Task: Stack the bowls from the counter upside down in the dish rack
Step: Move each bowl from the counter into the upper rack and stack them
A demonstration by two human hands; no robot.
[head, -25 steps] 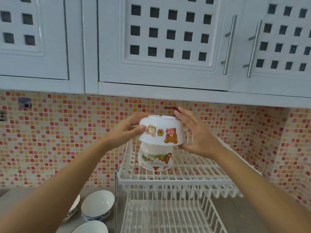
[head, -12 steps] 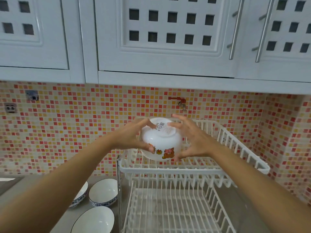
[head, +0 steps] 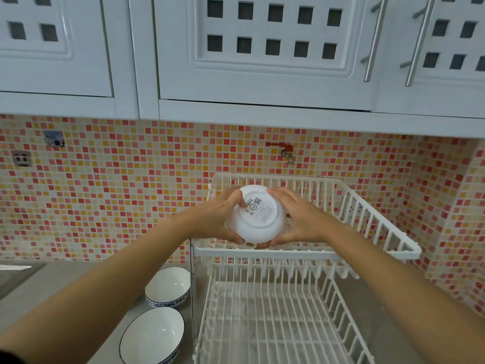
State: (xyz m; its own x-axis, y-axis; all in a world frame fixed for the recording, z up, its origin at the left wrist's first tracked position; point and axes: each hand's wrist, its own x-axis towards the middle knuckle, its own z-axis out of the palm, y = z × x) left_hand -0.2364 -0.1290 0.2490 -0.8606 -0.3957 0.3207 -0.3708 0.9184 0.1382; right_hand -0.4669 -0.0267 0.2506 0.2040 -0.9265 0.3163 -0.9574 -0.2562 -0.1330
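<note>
A white cartoon bowl (head: pixel 258 219) is upside down in the upper tier of the white wire dish rack (head: pixel 367 222), its labelled base facing me. My left hand (head: pixel 221 214) grips its left side and my right hand (head: pixel 296 219) grips its right side. It covers the bowl it sits over, which is hidden from here. Two white bowls with blue rims, one nearer (head: pixel 153 337) and one farther (head: pixel 168 286), stand upright on the grey counter (head: pixel 65 279) left of the rack.
The rack's lower tier (head: pixel 275 324) holds nothing. White wall cabinets (head: pixel 262 61) with metal handles hang overhead. A red tap (head: pixel 284 151) and a socket (head: pixel 22 159) sit on the mosaic tile wall. A sink edge (head: pixel 15 271) shows at far left.
Both hands lowered the upside-down cartoon bowl onto the bowl in the upper tier, hiding it. The view tilted downward, so the rack and counter bowls show more fully.
</note>
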